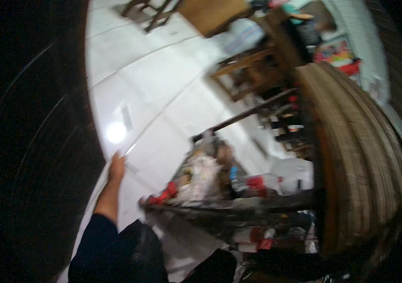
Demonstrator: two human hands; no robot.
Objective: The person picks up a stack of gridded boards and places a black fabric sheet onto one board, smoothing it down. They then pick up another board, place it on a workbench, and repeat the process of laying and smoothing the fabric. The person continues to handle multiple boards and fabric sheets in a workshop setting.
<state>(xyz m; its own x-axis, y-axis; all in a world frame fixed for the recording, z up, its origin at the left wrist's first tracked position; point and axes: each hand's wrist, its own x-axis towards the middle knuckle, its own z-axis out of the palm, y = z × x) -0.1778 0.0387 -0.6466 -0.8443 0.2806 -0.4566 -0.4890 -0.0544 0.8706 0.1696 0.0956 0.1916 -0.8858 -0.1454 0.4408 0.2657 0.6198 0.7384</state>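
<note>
My left hand [116, 167] reaches forward at the left, its forearm coming out of a dark blue sleeve [95, 238]. It shows against the white tiled floor, right beside a very dark area. Motion blur smears the fingers, so I cannot make out whether they are closed or hold anything. My right hand does not show. To the right of my left hand stands a low dark-framed rack [257, 203] crowded with things. On it are a pale crumpled bundle [203, 172], a clear bottle with a red label and blue cap [256, 185], and a rounded white container [294, 173].
A brown striped wooden top [352, 155] rises along the right side. Farther off are a wooden stool [246, 70], a brown tabletop [213, 14] and a pale bag [246, 35]. Dark-clothed legs [139, 247] show at the bottom. White tiles [149, 89] spread across the middle.
</note>
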